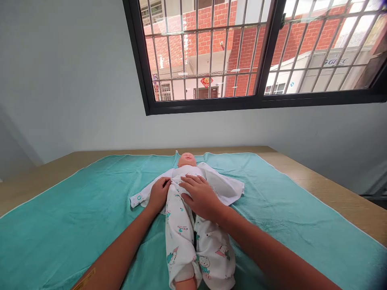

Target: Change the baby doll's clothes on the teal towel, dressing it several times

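A baby doll (187, 159) lies on its back, head toward the wall, dressed in a white long-sleeved top (225, 185) and white printed pants (180, 233). The top's sleeves spread out to both sides. My left hand (159, 194) is closed at the waist of the pants on the left side, its fingers curled on the fabric edge. Flat across the doll's belly, on the waist area, rests my right hand (199, 195) with its fingers stretched out. One foot of the doll shows at the bottom below the pants leg; the other is hidden.
A teal cloth (90, 209) is spread under the doll over a wooden table (338, 193). Behind the table stands a pale wall (75, 80) with a dark-framed, barred window (205, 104).
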Demonstrator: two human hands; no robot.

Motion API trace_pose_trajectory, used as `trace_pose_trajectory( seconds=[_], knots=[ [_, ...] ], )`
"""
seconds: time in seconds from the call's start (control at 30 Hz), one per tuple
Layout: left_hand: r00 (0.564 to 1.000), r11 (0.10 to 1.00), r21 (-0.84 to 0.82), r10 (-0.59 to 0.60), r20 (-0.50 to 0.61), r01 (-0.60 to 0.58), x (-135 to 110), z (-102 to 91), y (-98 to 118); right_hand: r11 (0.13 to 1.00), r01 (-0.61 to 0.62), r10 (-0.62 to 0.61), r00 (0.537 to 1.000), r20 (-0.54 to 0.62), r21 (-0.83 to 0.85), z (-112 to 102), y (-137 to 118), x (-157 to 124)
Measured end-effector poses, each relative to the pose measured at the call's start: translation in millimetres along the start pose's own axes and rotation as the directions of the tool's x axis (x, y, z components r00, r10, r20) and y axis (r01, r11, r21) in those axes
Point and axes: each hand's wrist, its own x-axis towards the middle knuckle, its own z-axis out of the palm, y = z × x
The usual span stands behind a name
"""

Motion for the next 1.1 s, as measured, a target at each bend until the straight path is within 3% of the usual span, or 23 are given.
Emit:
trace_pose_trajectory(
  seconds=[0.13,0.23,0.37,0.53,0.63,0.97,1.1],
  knots=[
    [1.0,0.998,-0.061,-0.01,0.004,0.01,-0.7,-1.7,-0.2,0.997,-0.007,0.006,1.0,0.008,0.082,-0.2,5.2,2.2],
    [0.999,0.995,-0.094,-0.011,0.05,0.015,0.4,-3.5,-2.0,0.964,-0.082,0.091,0.996,-0.025,0.255,1.8,17.9,4.3],
    [0.993,0.991,-0.131,0.012,0.122,0.004,4.6,-5.8,-9.3,0.81,-0.235,0.315,0.947,-0.06,0.537,6.2,38.7,4.5],
    [0.989,0.986,-0.163,0.064,0.13,-0.043,9.8,-7.2,-18.2,0.635,-0.252,0.382,0.924,-0.013,0.73,13.4,59.7,0.4],
    [0.986,0.985,-0.155,0.096,0.139,-0.074,9.0,-7.8,-16.9,0.569,-0.255,0.446,0.894,-0.033,0.782,18.9,69.4,-2.9],
    [0.988,0.988,-0.118,0.114,0.1,-0.102,6.0,-6.3,-3.4,0.524,-0.294,0.526,0.85,-0.032,0.799,28.0,83.3,-7.2],
    [0.992,0.981,-0.188,0.073,0.107,-0.052,11.6,-4.2,-1.6,0.462,-0.311,0.562,0.827,-0.002,0.83,32.8,92.1,-8.5]
  ],
)
